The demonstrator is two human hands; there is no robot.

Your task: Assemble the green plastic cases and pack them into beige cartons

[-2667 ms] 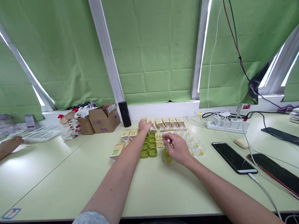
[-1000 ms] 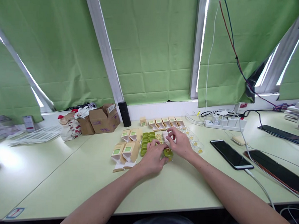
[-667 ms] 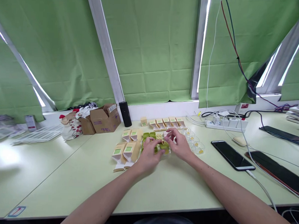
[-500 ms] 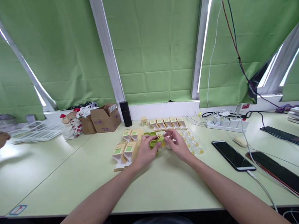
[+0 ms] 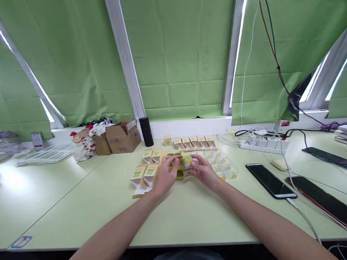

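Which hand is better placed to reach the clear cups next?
Probably the right hand: the clear cups lie just beside it. The left hand is farther off. Both hands hold a green-topped container.

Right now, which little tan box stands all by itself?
The lone box at the back, between the black cylinder and the row of five boxes; a gap separates it, while the others stand side by side.

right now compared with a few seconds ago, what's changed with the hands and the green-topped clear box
The left hand has come back from the far row of cartons and now holds the green-topped clear box together with the right hand. The box has shifted left and away from the person, seemingly lifted off the table. The far row and the black cylinder stayed put.
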